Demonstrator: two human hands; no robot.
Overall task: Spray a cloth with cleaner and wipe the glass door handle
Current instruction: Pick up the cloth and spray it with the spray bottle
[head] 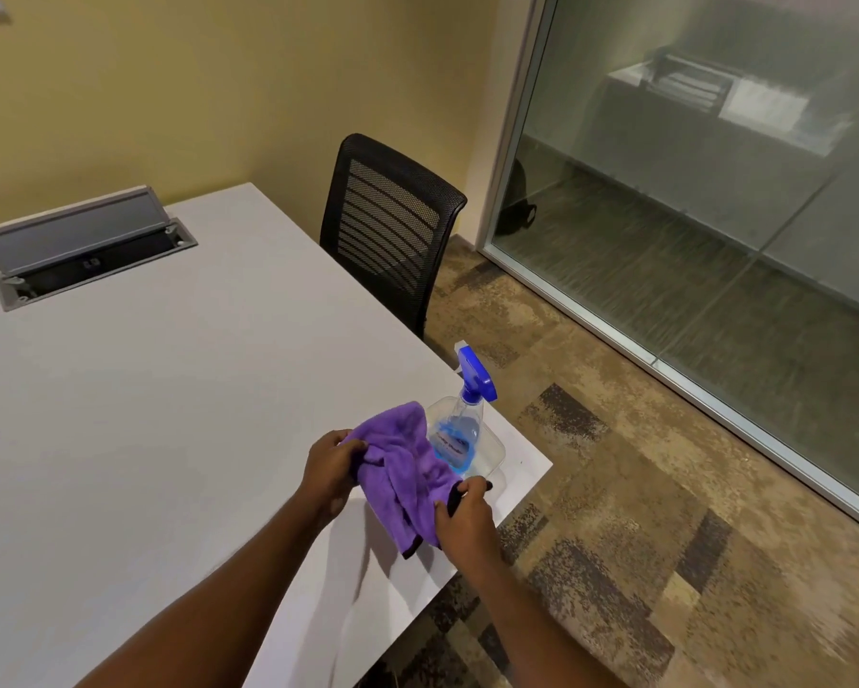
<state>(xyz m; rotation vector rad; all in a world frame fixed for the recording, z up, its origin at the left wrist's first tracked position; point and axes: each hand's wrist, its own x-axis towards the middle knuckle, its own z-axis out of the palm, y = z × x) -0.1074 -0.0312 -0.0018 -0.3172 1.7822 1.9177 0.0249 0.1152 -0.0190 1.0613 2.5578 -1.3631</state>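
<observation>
A purple cloth [401, 464] with a dark edge hangs between both my hands just above the corner of the white table [169, 389]. My left hand [330, 464] grips its left edge. My right hand [462, 513] pinches its lower right edge. Right behind the cloth stands a clear spray bottle [460, 434] with blue liquid and a blue trigger head [474, 372], upright near the table's corner; the cloth hides part of its base. No door handle is in view.
A black mesh office chair [393, 225] stands at the table's far right side. A glass wall [715, 166] with a metal frame runs along the right. An open cable box [80, 245] sits in the tabletop at left. Patterned carpet [641, 513] covers the floor.
</observation>
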